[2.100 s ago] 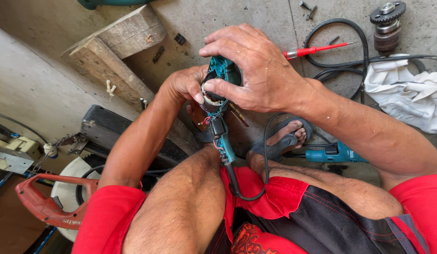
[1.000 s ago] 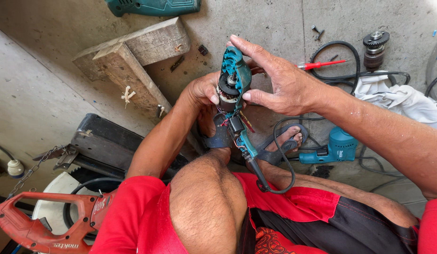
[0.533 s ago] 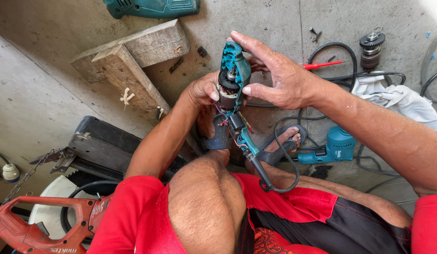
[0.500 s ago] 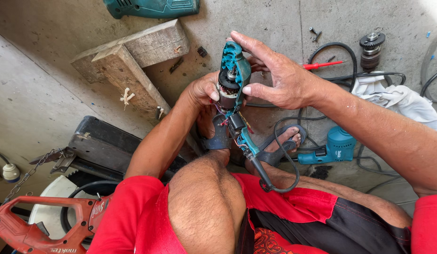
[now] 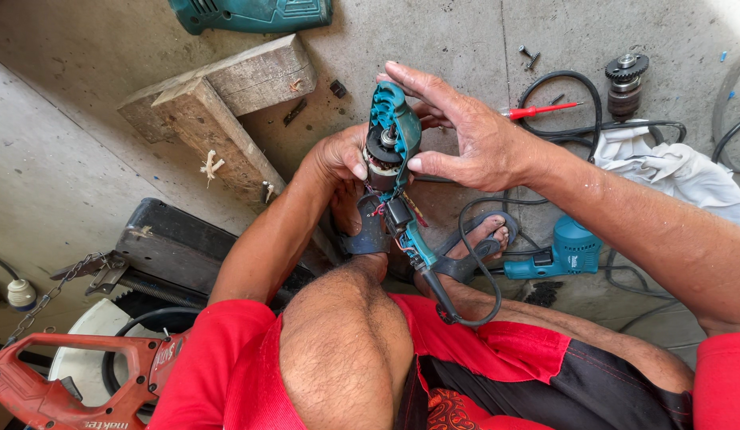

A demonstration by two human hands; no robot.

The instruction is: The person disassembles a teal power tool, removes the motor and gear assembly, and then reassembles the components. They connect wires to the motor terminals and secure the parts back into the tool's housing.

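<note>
Seated person, viewed from above. The left hand [image 5: 338,155] grips an opened teal power tool [image 5: 390,151] from the side, its fingers curled shut around the plastic housing, exposing the cylindrical motor core. The right hand [image 5: 473,139] rests on the tool's other side, fingers extended, thumb pressing the shell. The tool stands upright above the knees; its black cord [image 5: 465,263] loops below. A red-handled screwdriver [image 5: 537,111], white cloth [image 5: 672,171] and rough wooden blocks [image 5: 218,103] lie on the concrete floor [image 5: 83,175].
</note>
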